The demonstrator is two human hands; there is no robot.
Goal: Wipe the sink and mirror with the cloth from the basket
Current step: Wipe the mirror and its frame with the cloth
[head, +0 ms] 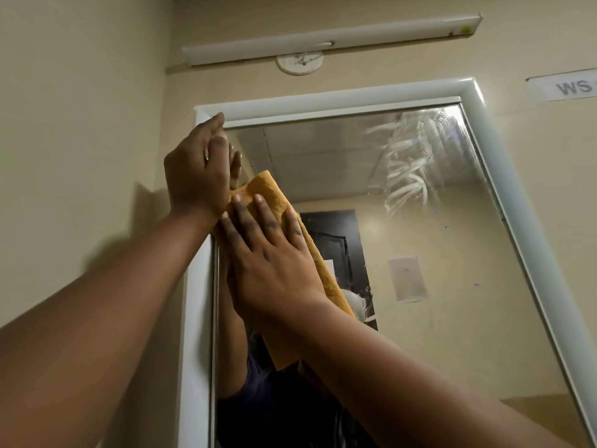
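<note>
- While the left hand [197,169] rests up at the mirror's top left corner, its fingers lie half curled against the white frame [339,100] and close on nothing – it looks like a brace, not a working hand.
- Just right of and below it, the right hand [271,253] lies flat with fingers spread, palm pressing the cloth [268,189] onto the glass – it pins the cloth rather than pinching it.
- The cloth is orange-yellow, folded into a long narrow pad; its long axis runs from near the top left corner down and to the right, along the left edge of the mirror [452,302]. One end shows above the fingertips, the other trails out under the wrist.
- The right hand is the one on the cloth, so the stroke is its own to make; the unwiped glass lies to the right of the grip, and I judge the next pass should run that way or down.
- Further right, near the top right corner, pale smeared streaks show on the glass, so that patch seems to need more work.
- The sink is out of sight.
</note>
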